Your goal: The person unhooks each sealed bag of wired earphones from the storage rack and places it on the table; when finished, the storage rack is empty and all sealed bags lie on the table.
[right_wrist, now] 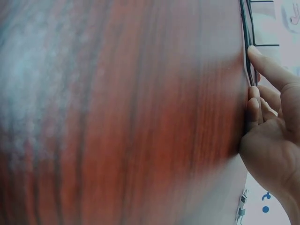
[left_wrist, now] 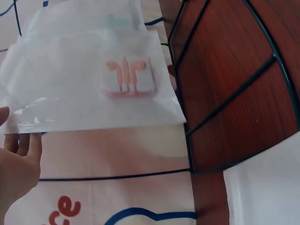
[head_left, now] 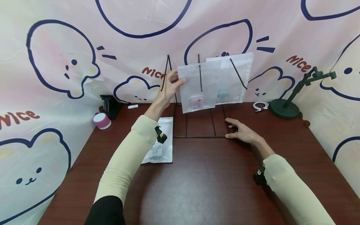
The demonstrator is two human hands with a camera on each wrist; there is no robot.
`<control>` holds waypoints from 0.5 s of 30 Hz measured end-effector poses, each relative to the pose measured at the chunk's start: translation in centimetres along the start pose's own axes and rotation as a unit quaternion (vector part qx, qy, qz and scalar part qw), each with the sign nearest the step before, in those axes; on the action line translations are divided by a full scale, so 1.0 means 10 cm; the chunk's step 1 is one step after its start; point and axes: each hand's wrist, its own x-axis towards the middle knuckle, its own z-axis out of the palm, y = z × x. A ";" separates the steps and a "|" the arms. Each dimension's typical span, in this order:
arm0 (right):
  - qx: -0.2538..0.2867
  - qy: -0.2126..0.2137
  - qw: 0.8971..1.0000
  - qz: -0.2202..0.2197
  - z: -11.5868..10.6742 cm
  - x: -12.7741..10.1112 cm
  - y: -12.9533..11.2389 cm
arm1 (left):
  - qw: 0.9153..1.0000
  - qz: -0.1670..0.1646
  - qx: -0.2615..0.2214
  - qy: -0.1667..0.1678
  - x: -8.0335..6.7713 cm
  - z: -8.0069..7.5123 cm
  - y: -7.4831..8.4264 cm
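Note:
A black wire rack (head_left: 194, 137) stands at the back of the table, its hooks pointing forward. My left hand (head_left: 168, 86) pinches the left edge of a white zip pouch (head_left: 188, 84), thumb on the front and fingers behind. This pouch hangs at the middle hook, and pink earphones (left_wrist: 125, 77) in a clear case show through it. Another white pouch (head_left: 237, 72), with something pale teal inside, hangs at the right hook. The left hook (head_left: 165, 73) is bare. Down at the rack's front right corner, my right hand (head_left: 243, 132) holds the base wire between thumb and fingers.
Left of the rack, a third white pouch (head_left: 167, 137) lies partly under my left forearm. A pink-and-white jar (head_left: 102, 121), a black holder (head_left: 111, 107) and a small white object (head_left: 133, 106) sit back left. A coiled white cable (head_left: 260, 106) and green stand (head_left: 284, 108) are back right.

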 end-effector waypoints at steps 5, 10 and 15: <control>0.006 -0.002 1.000 -0.003 0.01 -0.01 -0.01 | 1.000 0.001 -0.010 -0.005 -0.06 0.06 0.03; 0.005 -0.001 1.000 -0.005 0.01 -0.01 0.00 | 1.000 -0.008 0.003 -0.003 -0.21 0.07 0.05; 0.000 0.004 1.000 -0.002 0.00 0.00 0.01 | 0.999 -0.026 0.028 0.000 -0.35 0.05 0.08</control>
